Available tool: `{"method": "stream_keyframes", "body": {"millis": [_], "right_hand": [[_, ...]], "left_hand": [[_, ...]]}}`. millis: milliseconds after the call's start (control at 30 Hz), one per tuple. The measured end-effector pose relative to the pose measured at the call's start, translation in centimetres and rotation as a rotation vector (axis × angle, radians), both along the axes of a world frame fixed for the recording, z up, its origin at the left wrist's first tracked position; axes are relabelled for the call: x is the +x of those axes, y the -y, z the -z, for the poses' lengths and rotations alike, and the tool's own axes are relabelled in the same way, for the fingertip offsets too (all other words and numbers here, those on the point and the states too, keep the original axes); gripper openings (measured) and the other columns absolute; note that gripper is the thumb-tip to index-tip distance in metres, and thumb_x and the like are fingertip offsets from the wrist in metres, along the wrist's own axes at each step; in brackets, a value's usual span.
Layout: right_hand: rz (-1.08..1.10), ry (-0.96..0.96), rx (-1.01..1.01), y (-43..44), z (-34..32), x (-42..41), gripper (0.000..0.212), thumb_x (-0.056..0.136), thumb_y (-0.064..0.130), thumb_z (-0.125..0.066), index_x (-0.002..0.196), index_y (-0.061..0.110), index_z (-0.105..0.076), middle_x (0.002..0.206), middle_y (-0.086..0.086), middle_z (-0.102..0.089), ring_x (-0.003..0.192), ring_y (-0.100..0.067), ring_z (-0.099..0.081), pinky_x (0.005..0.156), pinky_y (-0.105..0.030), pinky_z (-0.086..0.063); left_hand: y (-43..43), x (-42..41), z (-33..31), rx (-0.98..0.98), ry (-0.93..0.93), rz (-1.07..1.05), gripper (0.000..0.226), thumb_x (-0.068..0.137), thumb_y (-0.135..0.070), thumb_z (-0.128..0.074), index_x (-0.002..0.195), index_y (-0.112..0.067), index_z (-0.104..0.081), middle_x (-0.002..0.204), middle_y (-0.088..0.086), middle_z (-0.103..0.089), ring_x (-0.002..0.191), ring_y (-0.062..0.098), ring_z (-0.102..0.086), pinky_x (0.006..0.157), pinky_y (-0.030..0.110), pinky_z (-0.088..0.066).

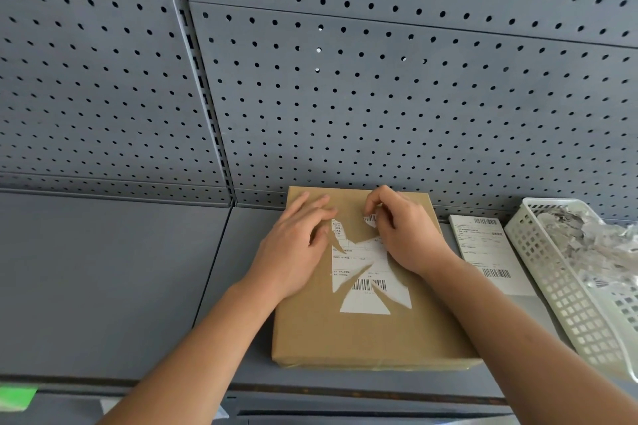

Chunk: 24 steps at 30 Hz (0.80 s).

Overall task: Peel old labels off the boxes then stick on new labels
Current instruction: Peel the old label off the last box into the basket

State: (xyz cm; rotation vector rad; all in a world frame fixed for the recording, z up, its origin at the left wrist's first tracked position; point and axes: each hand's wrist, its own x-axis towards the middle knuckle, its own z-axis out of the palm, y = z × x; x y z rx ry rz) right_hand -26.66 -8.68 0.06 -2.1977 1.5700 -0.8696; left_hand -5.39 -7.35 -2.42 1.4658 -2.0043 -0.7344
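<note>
A flat brown cardboard box (362,335) lies on the grey shelf. Its old white label (366,269) is torn, with ragged strips gone and barcode pieces left. My left hand (293,248) rests flat on the box's upper left, fingers spread over the label's left edge. My right hand (404,231) has its fingers curled at the label's upper right and pinches a small scrap with a barcode (370,219). A new white label sheet (486,252) lies on the shelf just right of the box.
A white perforated plastic basket (566,290) at the far right holds several torn label scraps and crumpled film. A grey pegboard wall (345,79) rises right behind the box. The grey shelf (103,286) stretches to the left, its front edge near the bottom.
</note>
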Motion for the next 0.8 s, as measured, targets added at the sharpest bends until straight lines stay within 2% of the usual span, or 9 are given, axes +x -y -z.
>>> {"method": "stream_keyframes", "body": {"millis": [133,267,367,467,600,700,800], "right_hand": [[0.052,0.076,0.007,-0.17,-0.03,-0.36,0.025,0.088,-0.012,-0.045,0.089,0.011,-0.057,0.073,0.011,-0.057,0.065,0.001,-0.051,0.057,-0.011,-0.035],[0.035,0.035,0.045,-0.10,-0.09,-0.10,0.024,0.091,-0.006,-0.046,0.095,0.015,-0.058,0.078,0.010,-0.057,0.068,0.004,-0.051,0.059,-0.013,-0.035],[0.049,0.036,0.027,0.04,0.13,-0.08,0.024,0.089,-0.008,-0.046,0.088,0.015,-0.054,0.069,0.013,-0.055,0.064,-0.004,-0.050,0.055,-0.016,-0.032],[0.091,0.115,0.022,-0.14,0.14,-0.53,0.024,0.088,-0.008,-0.047,0.087,0.016,-0.054,0.063,0.012,-0.049,0.054,-0.009,-0.043,0.052,-0.020,-0.031],[0.018,0.027,0.044,-0.29,-0.04,-0.04,0.021,0.088,-0.003,-0.051,0.092,0.017,-0.056,0.069,0.011,-0.053,0.063,-0.005,-0.048,0.056,-0.016,-0.032],[0.044,0.068,0.005,-0.39,-0.01,-0.23,0.021,0.086,-0.005,-0.052,0.086,0.016,-0.054,0.066,0.008,-0.054,0.059,-0.010,-0.047,0.054,-0.017,-0.033],[0.040,0.088,0.037,-0.40,-0.22,-0.42,0.023,0.085,-0.004,-0.054,0.095,0.017,-0.057,0.071,0.010,-0.053,0.057,-0.012,-0.046,0.055,-0.017,-0.035]], "left_hand": [[0.02,-0.05,-0.08,-0.003,-0.004,0.003,0.033,0.106,-0.029,-0.045,0.136,-0.040,-0.056,0.154,-0.036,-0.032,0.147,-0.014,-0.003,0.115,0.042,-0.033],[0.06,-0.08,0.04,-0.010,-0.007,0.002,0.033,0.106,-0.029,-0.045,0.135,-0.040,-0.057,0.153,-0.035,-0.033,0.148,-0.013,-0.004,0.116,0.042,-0.033],[0.00,-0.06,-0.05,-0.011,-0.004,-0.002,0.032,0.106,-0.030,-0.045,0.134,-0.039,-0.057,0.154,-0.035,-0.033,0.148,-0.013,-0.005,0.114,0.041,-0.033],[0.01,-0.05,-0.07,-0.011,0.001,0.003,0.032,0.106,-0.030,-0.044,0.135,-0.040,-0.056,0.154,-0.035,-0.033,0.148,-0.013,-0.004,0.114,0.041,-0.032],[0.06,-0.05,0.01,-0.015,0.004,0.003,0.032,0.106,-0.031,-0.044,0.135,-0.039,-0.057,0.154,-0.034,-0.033,0.148,-0.013,-0.005,0.114,0.041,-0.034],[-0.05,-0.05,-0.18,-0.008,-0.001,0.005,0.032,0.106,-0.031,-0.044,0.135,-0.039,-0.056,0.154,-0.035,-0.032,0.148,-0.014,-0.004,0.114,0.039,-0.032],[-0.13,-0.03,-0.28,-0.005,0.002,0.005,0.033,0.107,-0.030,-0.044,0.136,-0.039,-0.056,0.154,-0.035,-0.032,0.148,-0.013,-0.003,0.114,0.040,-0.031]]}}
